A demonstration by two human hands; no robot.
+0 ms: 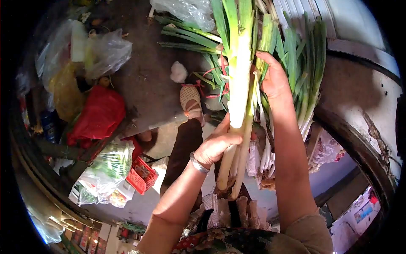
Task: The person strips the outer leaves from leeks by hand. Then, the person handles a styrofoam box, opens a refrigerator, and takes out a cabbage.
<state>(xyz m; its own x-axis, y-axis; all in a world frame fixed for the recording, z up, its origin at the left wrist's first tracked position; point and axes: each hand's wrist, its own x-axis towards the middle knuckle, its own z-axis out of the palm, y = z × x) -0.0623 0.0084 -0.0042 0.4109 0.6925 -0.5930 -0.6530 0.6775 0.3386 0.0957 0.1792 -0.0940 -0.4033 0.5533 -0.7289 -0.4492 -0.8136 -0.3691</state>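
Note:
Several long leeks [242, 80] with white shanks and green leaves lie together in front of me, their root ends pointing at my lap. My left hand [219, 144], a bracelet at its wrist, is closed round the lower white shanks. Higher up, my right hand [275, 78] grips the bundle from the right; some of its fingers are hidden behind the stalks. More green-leaved leeks [311, 72] stand to the right of that hand, and others [190, 36] lie on the ground to the left. Red string [225, 70] shows beside the bundle.
At left are a red plastic bag [99, 112], clear plastic bags [108, 53], a bag of green vegetables [110, 167] and a red basket [142, 175]. My shoe [190, 98] rests on the ground near a white lump [178, 72]. A clear plastic sheet [186, 12] lies at the top.

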